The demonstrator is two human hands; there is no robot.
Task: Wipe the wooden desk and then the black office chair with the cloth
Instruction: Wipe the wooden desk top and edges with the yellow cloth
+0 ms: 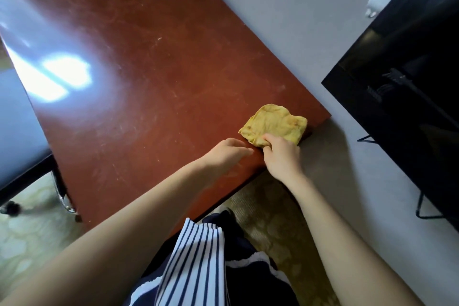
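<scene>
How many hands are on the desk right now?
2. The left hand rests on the desk near its edge, beside the cloth; the right hand pinches the cloth at the corner.

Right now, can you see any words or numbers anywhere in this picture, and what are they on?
No text here can be read.
Small pale mark on the black flat screen: too blurred to read, may not be writing.
Yellow crumpled cloth: no writing.
Reddish-brown wooden desk: only scratches and glare.
Blue-and-white striped shirt: only stripes.
</scene>
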